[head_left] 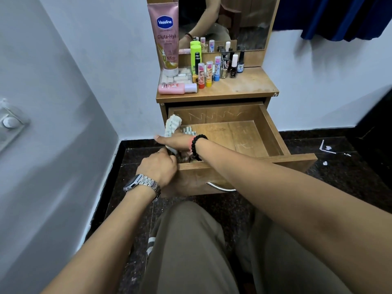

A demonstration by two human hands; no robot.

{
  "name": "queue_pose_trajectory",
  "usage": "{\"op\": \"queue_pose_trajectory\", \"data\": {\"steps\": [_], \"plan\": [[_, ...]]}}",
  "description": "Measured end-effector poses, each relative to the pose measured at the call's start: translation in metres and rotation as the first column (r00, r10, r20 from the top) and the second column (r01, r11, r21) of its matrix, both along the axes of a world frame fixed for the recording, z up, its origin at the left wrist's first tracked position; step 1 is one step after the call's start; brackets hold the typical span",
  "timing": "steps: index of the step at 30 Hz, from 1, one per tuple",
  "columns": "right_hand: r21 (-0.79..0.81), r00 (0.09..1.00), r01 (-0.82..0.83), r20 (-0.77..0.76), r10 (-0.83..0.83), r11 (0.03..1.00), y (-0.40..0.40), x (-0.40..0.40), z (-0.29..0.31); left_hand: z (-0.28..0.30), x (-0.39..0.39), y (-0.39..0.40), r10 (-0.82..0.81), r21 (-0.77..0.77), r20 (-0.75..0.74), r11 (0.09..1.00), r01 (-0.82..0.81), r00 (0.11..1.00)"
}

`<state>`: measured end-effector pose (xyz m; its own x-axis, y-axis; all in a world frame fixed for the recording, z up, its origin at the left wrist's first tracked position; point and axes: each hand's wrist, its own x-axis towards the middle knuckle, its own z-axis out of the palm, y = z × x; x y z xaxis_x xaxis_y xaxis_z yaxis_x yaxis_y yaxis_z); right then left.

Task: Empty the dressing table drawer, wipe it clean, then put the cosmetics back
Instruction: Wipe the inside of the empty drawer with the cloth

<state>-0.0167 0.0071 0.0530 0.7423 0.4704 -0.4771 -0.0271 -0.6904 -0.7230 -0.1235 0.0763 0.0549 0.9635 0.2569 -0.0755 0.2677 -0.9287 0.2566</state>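
Here we are wiping the emptied drawer [250,134], our right hand [176,142] gripping the cloth [172,125] in its left corner while our left hand [158,166] clasps the front edge to steady it, cosmetics [209,70] waiting on the tabletop [244,85].

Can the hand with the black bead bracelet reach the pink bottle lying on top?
Probably yes. The right hand is busy gripping the white cloth, but nothing stands between it and the pink plastic bottle at the tabletop's front edge.

Scratched matt wooden drawer [250,132]; ribbed cloth [172,124]
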Motion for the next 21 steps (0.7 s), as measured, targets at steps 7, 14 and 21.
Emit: {"op": "queue_pose_trajectory", "data": {"steps": [7,14,21], "plan": [[-0.122,0.985,-0.163,-0.070,0.155,0.979,-0.039,-0.024,0.022,0.001,0.002,0.004,-0.076,0.038,-0.007,0.996,0.076,0.997],[0.462,0.799,0.467,-0.586,-0.136,0.754,-0.077,0.006,0.032,0.003,0.000,0.006,-0.095,0.025,-0.001,0.995,0.095,0.995],[0.321,0.953,0.141,0.211,-0.216,0.937,-0.054,0.013,0.028,-0.003,0.002,0.008,-0.087,0.027,0.011,0.996,0.087,0.996]]}}
